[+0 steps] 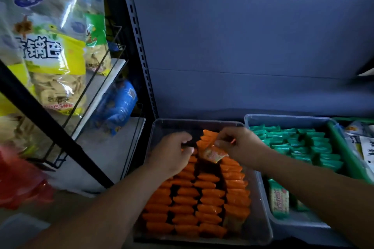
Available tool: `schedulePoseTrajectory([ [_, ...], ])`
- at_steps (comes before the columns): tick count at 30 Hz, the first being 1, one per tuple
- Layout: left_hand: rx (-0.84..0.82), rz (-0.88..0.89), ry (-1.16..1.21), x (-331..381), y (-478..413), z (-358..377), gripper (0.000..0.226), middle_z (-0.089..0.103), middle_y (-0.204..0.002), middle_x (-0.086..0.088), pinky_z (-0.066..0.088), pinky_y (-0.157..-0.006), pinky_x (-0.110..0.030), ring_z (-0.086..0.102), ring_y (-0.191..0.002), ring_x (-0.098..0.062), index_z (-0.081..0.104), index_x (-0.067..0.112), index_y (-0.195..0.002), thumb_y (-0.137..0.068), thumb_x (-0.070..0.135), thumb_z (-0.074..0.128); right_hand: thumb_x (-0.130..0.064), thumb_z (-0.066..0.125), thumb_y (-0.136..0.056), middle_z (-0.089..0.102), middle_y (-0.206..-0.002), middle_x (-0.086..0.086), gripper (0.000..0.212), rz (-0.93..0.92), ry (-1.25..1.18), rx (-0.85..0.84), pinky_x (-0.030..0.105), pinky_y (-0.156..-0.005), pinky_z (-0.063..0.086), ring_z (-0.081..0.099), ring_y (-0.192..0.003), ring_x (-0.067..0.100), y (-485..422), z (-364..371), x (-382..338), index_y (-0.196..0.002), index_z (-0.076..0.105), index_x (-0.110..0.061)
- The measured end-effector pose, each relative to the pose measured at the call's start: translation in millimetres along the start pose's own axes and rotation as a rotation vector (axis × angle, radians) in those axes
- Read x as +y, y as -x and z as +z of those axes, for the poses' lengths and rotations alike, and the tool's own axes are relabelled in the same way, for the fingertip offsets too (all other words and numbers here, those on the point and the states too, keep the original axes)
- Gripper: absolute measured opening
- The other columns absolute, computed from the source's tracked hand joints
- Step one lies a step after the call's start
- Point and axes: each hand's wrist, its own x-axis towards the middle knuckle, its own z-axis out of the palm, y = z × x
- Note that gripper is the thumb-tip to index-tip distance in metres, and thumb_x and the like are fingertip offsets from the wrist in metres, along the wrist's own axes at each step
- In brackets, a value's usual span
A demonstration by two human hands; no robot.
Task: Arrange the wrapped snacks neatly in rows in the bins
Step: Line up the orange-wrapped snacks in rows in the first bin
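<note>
Surroundings first: what stands around the bins?

A wire rack (97, 78) at the upper left carries big clear bags (54, 60) of snacks. A black bar (50, 119) slants across in front of it. One blue bag (119, 105) lies below the rack, and one red bag (18, 176) sits blurred at the left edge.

Counts?

Two bins, side by side and touching. The clear bin (153, 127) at the lower centre holds orange snacks (210, 202) in four rows running away from the camera. The second bin (283, 120) to its right holds green snacks (303, 143) standing on edge. One green packet (280, 198) lies flat at its near end.

And the hands?

The right hand (240, 145) is over the far end of the clear bin. Its fingers (219, 143) pinch one orange packet (214, 154), tilted just above the rows. The left hand (172, 151) is over the far left of that bin, curled. I cannot tell whether it holds anything.

Anything readable?

The front bag's yellow label shows large characters, among them "锅巴". The print on the packets is too blurred to read.
</note>
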Motion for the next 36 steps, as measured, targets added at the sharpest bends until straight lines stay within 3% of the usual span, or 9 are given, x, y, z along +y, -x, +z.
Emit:
schedulePoseTrajectory([
  [3,-0.037,-0.008,-0.059,-13.5,-9.9,5.9,0.034,0.065,-0.133,0.003,0.053,-0.102,-0.04,0.063,-0.122,-0.017,0.064,0.022,-0.136,-0.103,0.027,0.059,-0.026,0.072,-0.094,0.066,-0.083,-0.01,0.008,-0.028,0.101,-0.059,0.026,-0.07,0.045,0.06,-0.074,0.004,-7.6,21.1,15.4,-0.086,0.071,-0.025],
  [6,-0.074,0.026,-0.106,-16.8,-17.1,12.6,0.032,0.061,-0.134,0.002,0.052,-0.101,-0.039,0.059,-0.121,-0.016,0.061,0.021,-0.137,-0.107,0.026,0.05,-0.039,0.067,-0.096,0.069,-0.097,-0.008,0.007,0.001,0.165,-0.17,0.034,-0.079,0.056,0.066,-0.087,0.011,-8.5,36.6,26.4,-0.091,0.072,-0.038],
  [9,-0.098,0.058,-0.112,-16.5,-27.8,22.3,0.03,0.063,-0.13,0.002,0.052,-0.1,-0.039,0.059,-0.119,-0.017,0.064,0.02,-0.133,-0.106,0.026,0.053,-0.044,0.065,-0.095,0.071,-0.099,-0.014,0.017,-0.008,0.125,-0.194,0.031,-0.081,0.057,0.066,-0.09,0.005,-13.1,38.3,31.1,-0.081,0.067,-0.052],
  [15,-0.107,0.081,-0.139,-14.2,-43.0,40.3,0.04,0.064,-0.127,0.007,0.053,-0.1,-0.037,0.06,-0.119,-0.012,0.064,0.026,-0.135,-0.095,0.028,0.071,-0.036,0.067,-0.096,0.061,-0.06,-0.01,0.025,0.036,0.008,-0.007,0.012,-0.053,0.038,0.056,-0.057,-0.002,-12.8,19.4,39.2,-0.071,0.069,-0.032],
  [21,-0.105,0.087,-0.272,-11.5,-46.8,49.8,0.025,0.058,-0.106,0.016,0.049,-0.098,-0.04,0.054,-0.112,-0.012,0.072,0.031,-0.115,-0.091,0.033,0.076,-0.032,0.069,-0.095,0.068,-0.067,-0.01,0.013,0.057,-0.087,-0.035,0.015,-0.056,0.045,0.062,-0.059,0.0,-0.6,10.7,37.4,-0.083,0.075,-0.031],
  [24,-0.062,0.097,-0.14,5.3,-39.5,37.7,0.018,0.063,-0.106,0.013,0.049,-0.084,-0.028,0.06,-0.104,-0.01,0.069,0.029,-0.109,-0.091,0.031,0.075,-0.032,0.072,-0.093,0.068,-0.081,-0.013,0.006,0.081,-0.042,0.001,0.007,-0.055,0.04,0.062,-0.068,0.002,5.5,4.1,26.4,-0.099,0.074,-0.031],
  [29,0.003,0.09,0.097,49.2,-0.9,-13.5,0.009,0.07,-0.088,0.015,0.051,-0.067,-0.02,0.065,-0.081,0.002,0.069,0.033,-0.095,-0.091,0.028,0.074,-0.033,0.077,-0.09,0.067,-0.109,-0.017,0.04,0.043,-0.092,0.029,0.006,-0.069,0.043,0.065,-0.09,0.0,23.6,-17.7,-13.6,-0.127,0.061,-0.036],
  [33,0.068,0.109,0.305,76.8,43.4,-47.4,0.01,0.074,-0.088,0.014,0.056,-0.071,-0.022,0.069,-0.081,0.001,0.07,0.033,-0.095,-0.094,0.024,0.072,-0.02,0.073,-0.093,0.07,-0.074,-0.023,0.009,0.0,-0.242,0.119,0.004,-0.06,0.043,0.062,-0.068,-0.01,44.5,-31.5,-53.8,-0.093,0.073,-0.03],
  [36,0.097,0.102,0.42,91.7,73.4,-62.1,0.006,0.075,-0.089,0.014,0.057,-0.073,-0.019,0.071,-0.084,0.001,0.071,0.03,-0.096,-0.097,0.024,0.069,-0.023,0.074,-0.092,0.076,-0.087,-0.016,0.01,-0.011,-0.327,0.126,0.006,-0.066,0.047,0.068,-0.08,-0.004,68.7,-42.6,-77.1,-0.096,0.075,-0.032],
])
